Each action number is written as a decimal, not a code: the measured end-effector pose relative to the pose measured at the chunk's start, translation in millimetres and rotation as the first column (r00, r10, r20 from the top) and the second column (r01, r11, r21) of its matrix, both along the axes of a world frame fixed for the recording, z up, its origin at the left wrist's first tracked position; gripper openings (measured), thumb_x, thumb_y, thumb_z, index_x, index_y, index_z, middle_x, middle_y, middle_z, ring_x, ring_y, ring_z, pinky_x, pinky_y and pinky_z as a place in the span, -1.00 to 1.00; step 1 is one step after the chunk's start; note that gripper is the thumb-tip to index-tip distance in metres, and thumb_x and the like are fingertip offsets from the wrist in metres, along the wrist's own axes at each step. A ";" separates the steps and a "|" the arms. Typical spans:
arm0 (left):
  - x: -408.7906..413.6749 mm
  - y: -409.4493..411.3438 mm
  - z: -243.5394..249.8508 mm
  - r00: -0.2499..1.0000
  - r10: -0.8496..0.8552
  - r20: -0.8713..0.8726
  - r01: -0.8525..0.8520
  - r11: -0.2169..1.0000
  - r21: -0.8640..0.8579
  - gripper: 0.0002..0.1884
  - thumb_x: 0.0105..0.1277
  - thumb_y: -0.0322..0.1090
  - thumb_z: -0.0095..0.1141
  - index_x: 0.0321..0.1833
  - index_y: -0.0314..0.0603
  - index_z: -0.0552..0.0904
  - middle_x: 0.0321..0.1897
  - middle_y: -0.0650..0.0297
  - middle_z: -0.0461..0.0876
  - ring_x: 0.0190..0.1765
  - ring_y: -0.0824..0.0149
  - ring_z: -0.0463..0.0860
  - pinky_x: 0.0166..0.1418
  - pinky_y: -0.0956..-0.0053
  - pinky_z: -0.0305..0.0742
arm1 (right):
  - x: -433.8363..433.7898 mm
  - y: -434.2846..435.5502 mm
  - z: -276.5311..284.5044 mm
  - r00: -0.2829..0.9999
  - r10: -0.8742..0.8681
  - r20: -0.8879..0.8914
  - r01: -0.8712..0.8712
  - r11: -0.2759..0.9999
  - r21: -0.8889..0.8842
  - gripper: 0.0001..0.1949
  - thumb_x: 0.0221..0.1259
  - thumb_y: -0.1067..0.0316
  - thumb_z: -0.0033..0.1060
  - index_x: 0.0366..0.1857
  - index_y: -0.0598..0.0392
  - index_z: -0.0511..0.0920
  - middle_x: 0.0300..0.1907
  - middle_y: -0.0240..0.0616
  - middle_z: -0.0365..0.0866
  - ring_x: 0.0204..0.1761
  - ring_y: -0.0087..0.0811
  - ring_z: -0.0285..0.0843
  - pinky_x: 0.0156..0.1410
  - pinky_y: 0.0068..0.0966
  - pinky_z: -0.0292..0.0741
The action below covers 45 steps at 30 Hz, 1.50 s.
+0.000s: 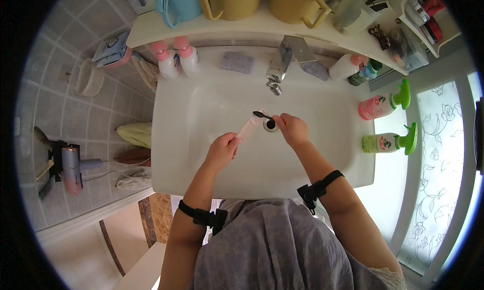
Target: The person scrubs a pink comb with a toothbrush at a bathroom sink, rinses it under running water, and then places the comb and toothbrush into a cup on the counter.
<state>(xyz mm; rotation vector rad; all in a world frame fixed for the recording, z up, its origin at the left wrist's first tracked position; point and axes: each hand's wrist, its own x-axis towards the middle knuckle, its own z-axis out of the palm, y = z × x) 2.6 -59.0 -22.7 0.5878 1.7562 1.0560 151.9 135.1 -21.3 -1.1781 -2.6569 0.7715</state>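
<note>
Over a white washbasin, my left hand grips the lower end of a pale pink, flat, elongated object, whose exact kind I cannot tell. My right hand pinches a small black tool with an oval head, perhaps a brush or spatula. Its head lies at the upper end of the pink object. The drain shows below, between the two hands. A chrome faucet stands at the basin's back.
Pump bottles stand at the back left, spray bottles on the right. Cups line the shelf above the faucet. A hair dryer hangs on the left wall. Grey cloths lie on the basin's back ledge.
</note>
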 end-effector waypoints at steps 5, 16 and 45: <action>-2.1 -1.8 -7.4 0.990 -0.059 -0.128 0.057 0.998 -0.020 -0.77 0.36 -0.24 -0.06 -0.15 -0.23 0.60 -0.59 0.26 0.53 -0.53 0.40 0.49 -0.38 0.46 0.39 | -1.3 -25.7 6.9 0.974 0.191 0.120 -0.203 0.974 0.102 -0.56 0.26 -0.17 -0.04 -0.57 -0.02 0.54 -0.57 -0.21 0.58 -0.47 -0.10 0.56 -0.38 -0.24 0.46; -1.1 -1.5 -18.0 0.960 -0.006 -0.278 0.002 1.000 -0.015 -0.78 0.32 -0.23 0.01 -0.11 -0.18 0.59 -0.44 0.22 0.61 -0.37 0.29 0.57 -0.24 0.42 0.43 | 0.4 -23.8 -3.7 0.980 0.114 0.165 -0.142 0.975 0.170 -0.60 0.21 -0.16 0.02 -0.54 -0.06 0.56 -0.55 -0.21 0.60 -0.45 -0.09 0.56 -0.37 -0.19 0.44; 0.6 -6.5 -7.2 0.908 0.042 0.416 -0.030 0.999 -0.035 -0.60 0.45 -0.16 -0.11 0.26 -0.15 0.43 -0.58 0.40 0.40 -0.61 0.53 0.35 -0.52 0.59 0.32 | -4.4 -1.6 18.6 0.985 -0.121 0.119 0.147 0.962 -0.232 -0.62 0.24 -0.11 0.05 -0.37 0.02 0.59 -0.41 -0.20 0.62 -0.34 -0.22 0.57 -0.28 -0.34 0.44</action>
